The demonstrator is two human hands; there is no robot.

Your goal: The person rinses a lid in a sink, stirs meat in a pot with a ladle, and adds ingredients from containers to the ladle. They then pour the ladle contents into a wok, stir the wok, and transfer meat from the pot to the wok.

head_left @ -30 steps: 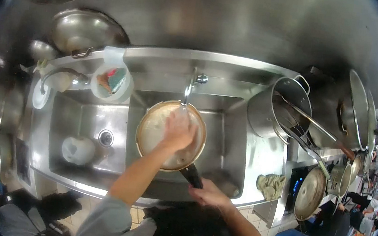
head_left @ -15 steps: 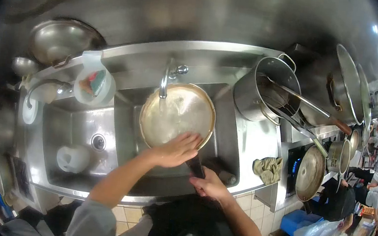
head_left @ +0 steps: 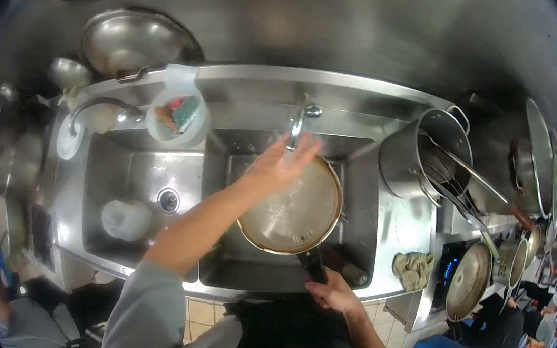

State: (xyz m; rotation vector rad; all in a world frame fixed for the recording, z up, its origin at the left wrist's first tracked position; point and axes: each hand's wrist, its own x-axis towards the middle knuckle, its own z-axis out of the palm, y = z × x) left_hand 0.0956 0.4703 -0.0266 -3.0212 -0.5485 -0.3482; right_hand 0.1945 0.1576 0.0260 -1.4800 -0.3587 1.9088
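Observation:
A round metal pan (head_left: 291, 214) is held over the right sink basin (head_left: 253, 270), its inside wet. My right hand (head_left: 334, 291) is wrapped round its black handle (head_left: 313, 266). Under the faucet (head_left: 296, 124), above the pan's far left rim, my left hand (head_left: 287, 163) is spread and somewhat blurred, with nothing in it. Water seems to run over its fingers.
A white container (head_left: 178, 118) with scrubbers hangs over the left basin (head_left: 111, 174), where a white jug (head_left: 127, 219) lies. Right of the sink are a large pot (head_left: 401, 163) with utensils and a crumpled cloth (head_left: 413, 270). Co-workers are at far right and lower left.
My left hand has moved from the pan's near rim up to the faucet. The pan has shifted slightly toward me from under the faucet, and the whole view has shifted.

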